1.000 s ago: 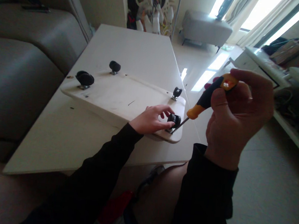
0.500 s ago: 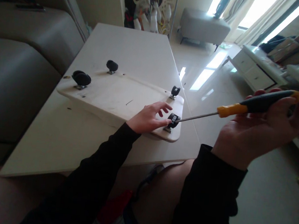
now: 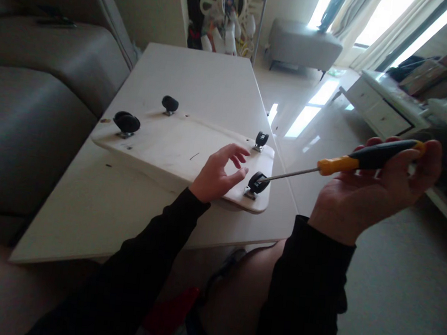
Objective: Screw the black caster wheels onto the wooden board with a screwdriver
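The right hand (image 3: 357, 199), fingers curled, holds the screwdriver (image 3: 336, 165) (black and orange), its shaft (image 3: 292, 173) ending at the nearest caster (image 3: 255, 184). The left hand (image 3: 218, 173), half open and empty, hovers beside that caster, above the white board (image 3: 162, 143) lying casters-up on the table (image 3: 200, 78).

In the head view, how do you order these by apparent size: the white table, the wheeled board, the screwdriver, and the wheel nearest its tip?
White table
Wheeled board
Screwdriver, though nearness to the camera may enlarge it
That wheel
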Available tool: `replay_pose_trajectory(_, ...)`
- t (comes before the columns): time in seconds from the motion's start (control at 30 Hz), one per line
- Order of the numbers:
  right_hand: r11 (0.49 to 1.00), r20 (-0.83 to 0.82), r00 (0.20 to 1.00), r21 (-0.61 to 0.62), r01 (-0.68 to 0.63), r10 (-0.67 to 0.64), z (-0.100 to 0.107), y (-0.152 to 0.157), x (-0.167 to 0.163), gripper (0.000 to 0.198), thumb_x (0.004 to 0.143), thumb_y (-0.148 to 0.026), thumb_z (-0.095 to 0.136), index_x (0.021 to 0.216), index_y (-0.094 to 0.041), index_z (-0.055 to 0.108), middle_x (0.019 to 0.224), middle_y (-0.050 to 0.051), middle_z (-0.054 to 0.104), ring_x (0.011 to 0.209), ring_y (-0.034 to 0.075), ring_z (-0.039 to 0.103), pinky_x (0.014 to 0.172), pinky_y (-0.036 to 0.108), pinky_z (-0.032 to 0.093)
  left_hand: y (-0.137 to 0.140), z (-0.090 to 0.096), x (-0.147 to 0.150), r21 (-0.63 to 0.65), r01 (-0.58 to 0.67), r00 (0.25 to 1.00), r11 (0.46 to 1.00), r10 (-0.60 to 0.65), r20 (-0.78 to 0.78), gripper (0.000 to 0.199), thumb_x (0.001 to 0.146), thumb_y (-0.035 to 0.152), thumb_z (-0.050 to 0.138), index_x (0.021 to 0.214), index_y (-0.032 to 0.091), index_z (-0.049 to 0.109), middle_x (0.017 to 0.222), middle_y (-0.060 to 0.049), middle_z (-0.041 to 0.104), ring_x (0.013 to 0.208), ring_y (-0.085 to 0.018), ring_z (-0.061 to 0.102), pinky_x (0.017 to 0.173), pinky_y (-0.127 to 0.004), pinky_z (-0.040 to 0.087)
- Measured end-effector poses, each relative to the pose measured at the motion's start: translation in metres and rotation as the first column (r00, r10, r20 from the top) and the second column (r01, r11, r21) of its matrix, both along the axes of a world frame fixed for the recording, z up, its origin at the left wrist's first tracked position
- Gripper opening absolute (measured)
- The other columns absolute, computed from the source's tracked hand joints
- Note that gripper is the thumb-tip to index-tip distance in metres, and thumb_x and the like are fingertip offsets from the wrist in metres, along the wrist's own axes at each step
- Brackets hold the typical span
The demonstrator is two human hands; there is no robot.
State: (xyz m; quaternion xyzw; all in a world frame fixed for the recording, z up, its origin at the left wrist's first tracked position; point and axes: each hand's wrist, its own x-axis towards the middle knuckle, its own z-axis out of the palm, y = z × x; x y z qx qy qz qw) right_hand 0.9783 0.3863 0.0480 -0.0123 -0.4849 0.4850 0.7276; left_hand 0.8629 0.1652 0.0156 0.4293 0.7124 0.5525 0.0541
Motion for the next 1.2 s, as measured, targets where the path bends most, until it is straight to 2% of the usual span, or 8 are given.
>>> replay_pose_trajectory(0.2, 0.973, 0.041, 0.986, -0.176, -0.149, 0.159, 0.002, -0.012, -0.001, 0.028, 0.093, -0.012, 0.060, 0.099, -0.036, 0.073, 0.090, -0.010, 0.071, 0.084, 0.010, 0.075, 0.075, 0.028, 0.059, -0.071, -0.002, 0.025, 0.174, -0.158, 0.982, 0.972, 0.174, -0.078, 0.022, 0.090, 0.021, 0.062, 0.111, 0.024, 0.061, 0.095, -0.002, 0.065, 0.086, -0.017, 0.064, 0.087, -0.038, 0.053)
replay_pose_trajectory(0.33, 0.971, 0.089, 0.976, -0.151, -0.186, 0.201, 0.022, -0.043, -0.005, 0.028, 0.089, -0.012, 0.063, 0.096, -0.037, 0.075, 0.093, -0.008, 0.071, 0.090, 0.012, 0.073, 0.088, 0.034, 0.060, -0.145, -0.022, 0.023, 0.037, -0.376, 0.916, 0.926, 0.378, -0.135, 0.017, 0.090, 0.022, 0.062, 0.107, 0.024, 0.061, 0.088, -0.001, 0.064, 0.081, -0.018, 0.063, 0.082, -0.037, 0.055)
replay_pose_trajectory(0.43, 0.968, 0.094, 0.966, -0.096, -0.232, 0.241, 0.032, -0.081, -0.017, 0.026, 0.082, -0.017, 0.073, 0.098, -0.037, 0.076, 0.090, -0.005, 0.069, 0.088, 0.015, 0.072, 0.085, 0.038, 0.063, -0.202, -0.043, 0.005, -0.148, -0.571, 0.818, 0.807, 0.547, -0.177, 0.015, 0.090, 0.026, 0.061, 0.104, 0.023, 0.062, 0.084, 0.000, 0.065, 0.080, -0.019, 0.064, 0.085, -0.036, 0.054)
replay_pose_trajectory(0.57, 0.949, 0.276, 0.912, -0.007, -0.315, 0.304, 0.029, -0.149, -0.033, 0.044, 0.078, -0.017, 0.079, 0.117, -0.037, 0.072, 0.099, -0.001, 0.064, 0.091, 0.018, 0.072, 0.088, 0.046, 0.066, -0.265, -0.069, -0.034, -0.322, -0.780, 0.612, 0.537, 0.763, -0.208, 0.020, 0.085, 0.033, 0.057, 0.101, 0.021, 0.061, 0.091, -0.005, 0.068, 0.088, -0.023, 0.066, 0.086, -0.037, 0.055)
replay_pose_trajectory(0.67, 0.882, 0.500, 0.784, 0.079, -0.465, 0.368, 0.018, -0.200, -0.036, 0.054, 0.079, -0.014, 0.082, 0.127, -0.035, 0.068, 0.109, 0.002, 0.064, 0.100, 0.020, 0.072, 0.089, 0.044, 0.068, -0.296, -0.083, -0.063, -0.336, -0.834, 0.521, 0.437, 0.823, -0.226, 0.022, 0.080, 0.028, 0.055, 0.100, 0.020, 0.058, 0.093, -0.007, 0.067, 0.088, -0.025, 0.065, 0.089, -0.040, 0.054)
replay_pose_trajectory(0.83, 0.786, 0.574, 0.687, 0.117, -0.607, 0.446, -0.011, -0.239, -0.038, 0.048, 0.077, -0.006, 0.082, 0.116, -0.032, 0.070, 0.112, 0.003, 0.065, 0.112, 0.023, 0.073, 0.094, 0.046, 0.068, -0.315, -0.095, -0.087, -0.329, -0.845, 0.507, 0.422, 0.827, -0.242, 0.019, 0.080, 0.025, 0.058, 0.099, 0.021, 0.058, 0.103, -0.009, 0.067, 0.101, -0.026, 0.066, 0.097, -0.040, 0.052)
replay_pose_trajectory(1.0, 0.795, 0.553, 0.694, 0.091, -0.600, 0.461, -0.029, -0.250, -0.052, 0.046, 0.076, -0.006, 0.081, 0.113, -0.030, 0.067, 0.113, 0.003, 0.069, 0.114, 0.026, 0.075, 0.101, 0.050, 0.065, -0.315, -0.102, -0.084, -0.319, -0.850, 0.495, 0.419, 0.841, -0.217, 0.018, 0.087, 0.023, 0.056, 0.104, 0.020, 0.058, 0.111, -0.012, 0.067, 0.112, -0.028, 0.064, 0.103, -0.043, 0.047)
replay_pose_trajectory(1.2, 0.795, 0.683, 0.673, 0.225, -0.563, 0.283, -0.033, -0.304, -0.080, 0.042, 0.078, -0.013, 0.083, 0.113, -0.031, 0.069, 0.113, 0.005, 0.074, 0.110, 0.026, 0.076, 0.084, 0.045, 0.071, -0.316, -0.100, -0.078, -0.346, -0.812, 0.547, 0.470, 0.820, -0.169, 0.016, 0.090, 0.020, 0.059, 0.106, 0.021, 0.060, 0.119, -0.012, 0.068, 0.119, -0.030, 0.061, 0.106, -0.046, 0.042)
